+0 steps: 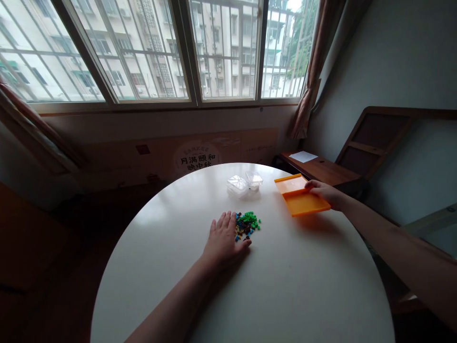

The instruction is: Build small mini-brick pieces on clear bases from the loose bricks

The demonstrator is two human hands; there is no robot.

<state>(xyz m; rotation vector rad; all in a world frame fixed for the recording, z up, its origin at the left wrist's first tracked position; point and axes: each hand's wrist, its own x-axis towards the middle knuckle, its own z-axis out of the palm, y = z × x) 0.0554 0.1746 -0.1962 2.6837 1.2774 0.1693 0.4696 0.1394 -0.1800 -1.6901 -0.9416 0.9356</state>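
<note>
My left hand lies on the white round table with its fingers stretched out, against the left side of a small heap of building bricks. Green pieces make up much of the heap, with brown, blue and yellow ones among them. Some bricks may be hidden under the hand. On the right, my right hand grips the edge of an orange plastic tray, thumb and fingers closed on it. The tray has two shallow sections with a raised divider between them, and its near edge seems lifted off the table.
Clear plastic boxes stand behind the bricks on the white table. Beyond the table's right edge is a wooden stand with a sheet of paper on it. A barred window fills the back.
</note>
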